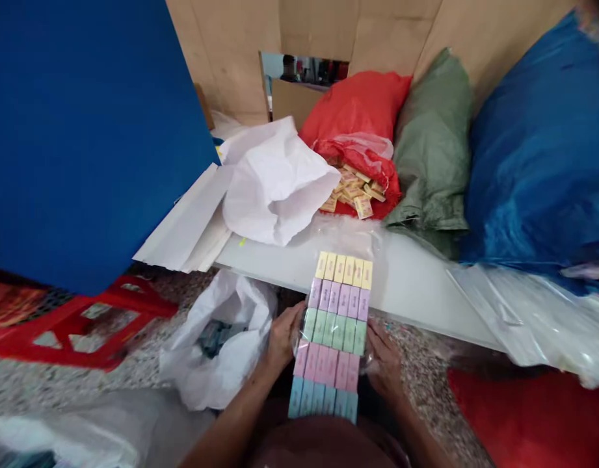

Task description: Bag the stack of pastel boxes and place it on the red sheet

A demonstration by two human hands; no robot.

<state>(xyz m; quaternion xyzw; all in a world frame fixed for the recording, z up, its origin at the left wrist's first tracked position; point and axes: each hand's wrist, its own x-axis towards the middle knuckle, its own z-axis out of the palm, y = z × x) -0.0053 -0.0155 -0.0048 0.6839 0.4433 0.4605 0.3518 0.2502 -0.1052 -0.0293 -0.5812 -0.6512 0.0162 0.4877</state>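
Observation:
Between my two hands is a pack of small boxes (332, 330), in rows of yellow, purple, green, pink and blue, with clear plastic film about it. My left hand (283, 338) is closed on its left side, and my right hand (384, 357) grips the right side. The pack's far end lies over the edge of the white table (416, 286), its near end close to my body. Parts of my fingers are hidden under the pack and film.
Behind stand a red sack (362, 107) spilling small yellow boxes (352, 188), a green sack (430, 143) and a blue sack (543, 156). A white bag (274, 182) and white sheets (186, 224) lie left. On the floor are an open white sack (186, 364) and a red crate (104, 357).

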